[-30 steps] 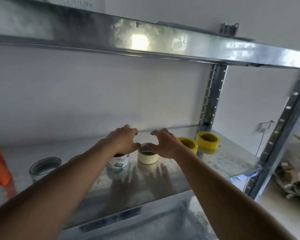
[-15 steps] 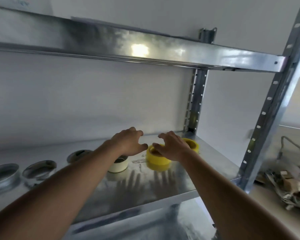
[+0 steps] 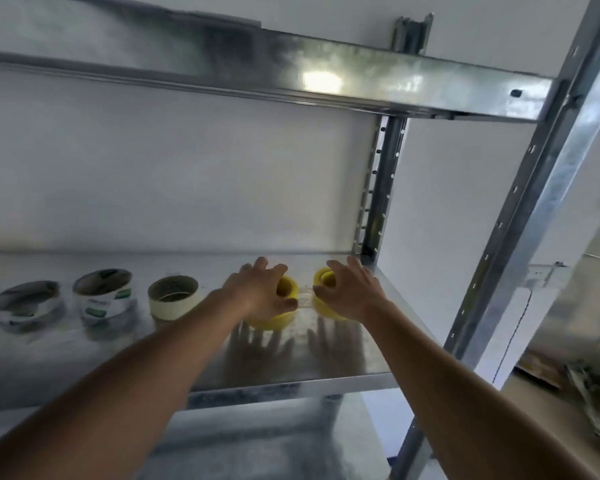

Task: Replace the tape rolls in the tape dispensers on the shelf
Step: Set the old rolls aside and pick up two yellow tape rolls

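Facing you is a galvanised metal shelf (image 3: 194, 358), its upper tier crossing the top of the view and a perforated upright (image 3: 520, 244) rising at the right; your two bare forearms reach in from below onto the lower tier; along that tier, left to right, stand a silvery tape roll (image 3: 28, 303), a white roll with green print (image 3: 103, 296), a cream masking-tape roll (image 3: 174, 297) and two yellow rolls near the back right corner; your left hand (image 3: 257, 292) sits over the left yellow tape roll (image 3: 274, 318), fingers curled down across its top and thumb pressed at its right side, so it grips that roll; your right hand (image 3: 352, 292) covers the right yellow tape roll (image 3: 323, 282), thumb curled against the near left edge and fingers spread over the far side, and it appears to hold the roll too; both yellow rolls rest flat on the shelf, just beside each other with a narrow gap between; a pale clear strip lies in that gap, too blurred to identify; on the floor at far right lies a heap of scrap (image 3: 589, 386).
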